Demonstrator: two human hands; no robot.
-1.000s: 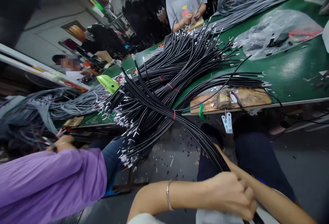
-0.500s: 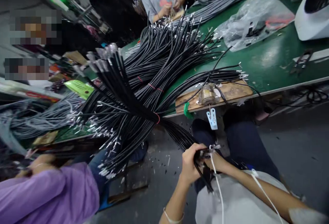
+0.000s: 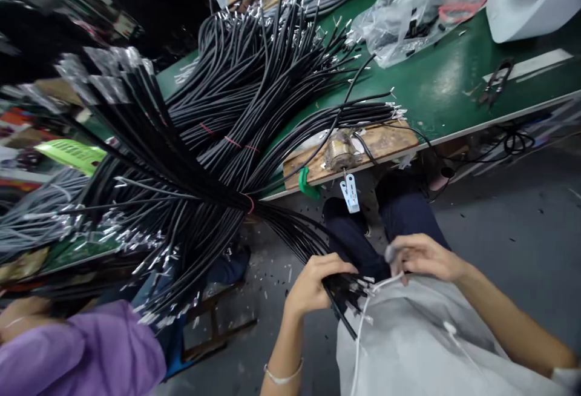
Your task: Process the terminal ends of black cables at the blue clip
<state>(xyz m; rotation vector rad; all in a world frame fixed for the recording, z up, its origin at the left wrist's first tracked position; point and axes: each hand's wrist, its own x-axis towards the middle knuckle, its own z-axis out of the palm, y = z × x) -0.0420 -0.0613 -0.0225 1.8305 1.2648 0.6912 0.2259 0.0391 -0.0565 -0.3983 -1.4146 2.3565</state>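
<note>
My left hand (image 3: 313, 284) is wrapped round the near end of a bundle of black cables (image 3: 290, 229), close to my lap. Stripped ends with pale wires stick out past its fingers. A red tie (image 3: 249, 203) binds the bundle midway, and its far end fans out up to the left with clear-wrapped tips. My right hand (image 3: 426, 257) is apart from the cables, just above my light grey garment (image 3: 408, 329) and its white cord. Its fingers are loosely bent and parted, with a blurred grey covering at one fingertip; no cable shows in it.
More black cables (image 3: 281, 75) lie heaped on the green table (image 3: 454, 87). Along its edge are a wooden board (image 3: 394, 138) with a blue clip (image 3: 349, 193), a plastic bag (image 3: 408, 14), snips (image 3: 497, 84) and a white machine housing (image 3: 531, 5). A purple-sleeved person (image 3: 91, 347) sits at left.
My right hand has come away from the cable ends and moved right. My left hand keeps its hold on the bundle. The view has swung right, and the bundle's far end now spreads wider.
</note>
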